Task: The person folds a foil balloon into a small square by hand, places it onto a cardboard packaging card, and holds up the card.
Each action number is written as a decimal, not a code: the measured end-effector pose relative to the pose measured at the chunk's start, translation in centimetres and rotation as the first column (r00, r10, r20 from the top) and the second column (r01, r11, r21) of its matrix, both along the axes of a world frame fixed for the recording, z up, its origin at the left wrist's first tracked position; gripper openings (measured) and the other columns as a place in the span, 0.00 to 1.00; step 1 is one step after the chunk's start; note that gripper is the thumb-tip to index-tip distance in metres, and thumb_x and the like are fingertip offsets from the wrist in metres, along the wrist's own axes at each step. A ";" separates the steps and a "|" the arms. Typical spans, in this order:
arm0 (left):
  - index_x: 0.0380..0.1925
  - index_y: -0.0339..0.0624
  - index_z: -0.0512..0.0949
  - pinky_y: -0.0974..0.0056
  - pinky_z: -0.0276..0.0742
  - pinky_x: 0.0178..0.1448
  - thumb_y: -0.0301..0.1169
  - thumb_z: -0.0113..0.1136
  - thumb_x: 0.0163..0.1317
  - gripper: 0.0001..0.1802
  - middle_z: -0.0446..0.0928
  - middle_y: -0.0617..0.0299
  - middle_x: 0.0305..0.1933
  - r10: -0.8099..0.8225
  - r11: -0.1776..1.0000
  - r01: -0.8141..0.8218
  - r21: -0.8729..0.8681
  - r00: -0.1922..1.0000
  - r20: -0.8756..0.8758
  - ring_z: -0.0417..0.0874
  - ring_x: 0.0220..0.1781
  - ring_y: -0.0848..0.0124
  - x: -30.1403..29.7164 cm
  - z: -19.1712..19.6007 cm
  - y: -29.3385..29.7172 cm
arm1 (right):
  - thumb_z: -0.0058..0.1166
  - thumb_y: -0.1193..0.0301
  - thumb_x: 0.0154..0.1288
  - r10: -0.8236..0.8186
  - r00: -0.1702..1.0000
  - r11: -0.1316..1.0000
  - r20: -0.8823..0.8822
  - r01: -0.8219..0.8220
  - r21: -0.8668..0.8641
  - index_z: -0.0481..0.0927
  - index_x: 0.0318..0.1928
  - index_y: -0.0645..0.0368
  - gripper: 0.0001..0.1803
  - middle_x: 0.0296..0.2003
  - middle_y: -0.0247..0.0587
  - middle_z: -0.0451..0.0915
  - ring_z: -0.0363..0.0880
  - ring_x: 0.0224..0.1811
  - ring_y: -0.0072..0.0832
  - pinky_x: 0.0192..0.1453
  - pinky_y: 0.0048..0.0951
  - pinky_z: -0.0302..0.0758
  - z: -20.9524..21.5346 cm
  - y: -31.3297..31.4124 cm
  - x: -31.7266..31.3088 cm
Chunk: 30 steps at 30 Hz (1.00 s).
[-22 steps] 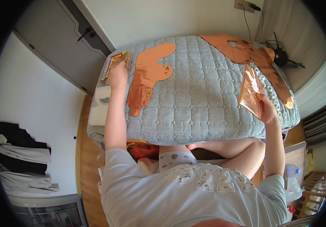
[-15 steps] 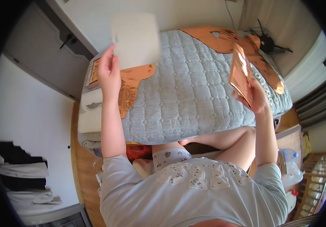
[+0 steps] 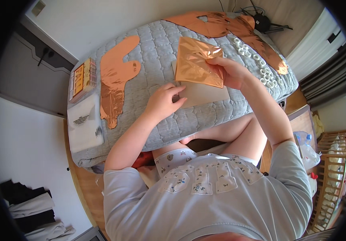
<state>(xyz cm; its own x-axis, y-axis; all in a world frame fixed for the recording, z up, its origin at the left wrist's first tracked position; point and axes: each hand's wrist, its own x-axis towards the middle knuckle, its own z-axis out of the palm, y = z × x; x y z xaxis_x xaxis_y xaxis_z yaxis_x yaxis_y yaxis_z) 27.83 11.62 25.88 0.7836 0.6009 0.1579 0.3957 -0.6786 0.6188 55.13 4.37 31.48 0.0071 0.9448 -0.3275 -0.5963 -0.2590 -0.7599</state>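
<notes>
My right hand (image 3: 234,73) grips a folded square of shiny copper-coloured foil (image 3: 197,62) by its right side, thumb on top. Beneath the foil, a pale flat card (image 3: 207,95) lies on the quilted grey mattress (image 3: 152,116), partly covered from view. At the card's left edge is my left hand (image 3: 168,99), its thumb and fingers apart; whether it touches the card is unclear. Farther left, a flat cut-out shape of copper foil (image 3: 116,68) lies spread out with a narrow tail toward me.
A larger copper foil piece (image 3: 217,26) stretches along the far right, beside several small white rings (image 3: 263,72). A black device with antennas (image 3: 263,23) stands behind it. On the left edge are a patterned box (image 3: 83,78) and a white plastic packet (image 3: 85,124).
The pale card went from raised in my left hand to lying on the mattress, and that hand has let it go. My right hand brought the folded foil leftward over it.
</notes>
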 end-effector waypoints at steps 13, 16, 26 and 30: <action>0.45 0.48 0.87 0.53 0.81 0.57 0.40 0.71 0.60 0.16 0.80 0.58 0.50 -0.083 0.973 0.073 0.217 0.996 0.035 0.83 0.55 0.56 -0.5 -1.4 0.9 | 0.66 0.68 0.69 0.241 0.762 0.967 0.601 -0.238 -0.087 0.80 0.59 0.68 0.23 0.52 0.42 0.86 0.85 0.53 0.26 0.60 0.31 0.80 2.2 -0.8 -2.2; 0.45 0.48 0.87 0.53 0.81 0.60 0.40 0.71 0.60 0.15 0.80 0.58 0.53 -0.123 0.979 0.106 0.175 0.988 0.090 0.82 0.57 0.57 -0.8 -1.3 1.0 | 0.66 0.68 0.68 0.230 0.786 0.969 0.574 -0.240 -0.060 0.80 0.59 0.68 0.23 0.51 0.43 0.86 0.85 0.52 0.25 0.58 0.30 0.81 3.0 -0.7 -1.2; 0.50 0.43 0.84 0.56 0.80 0.58 0.37 0.70 0.63 0.17 0.81 0.58 0.56 -0.105 0.990 0.105 0.097 0.994 -0.011 0.83 0.55 0.60 -0.7 1.1 0.3 | 0.63 0.75 0.69 0.147 0.843 0.989 0.517 -0.127 -0.073 0.73 0.65 0.66 0.26 0.56 0.44 0.82 0.83 0.56 0.26 0.63 0.29 0.80 -3.2 -0.4 3.5; 0.53 0.43 0.79 0.55 0.79 0.56 0.37 0.66 0.68 0.17 0.80 0.57 0.55 -0.008 0.980 -0.005 -0.200 0.998 -0.060 0.83 0.54 0.59 -0.4 1.4 1.5 | 0.66 0.74 0.67 0.163 0.783 0.986 0.601 -0.117 -0.116 0.74 0.63 0.65 0.26 0.53 0.41 0.83 0.84 0.50 0.25 0.57 0.27 0.81 -5.0 0.2 2.0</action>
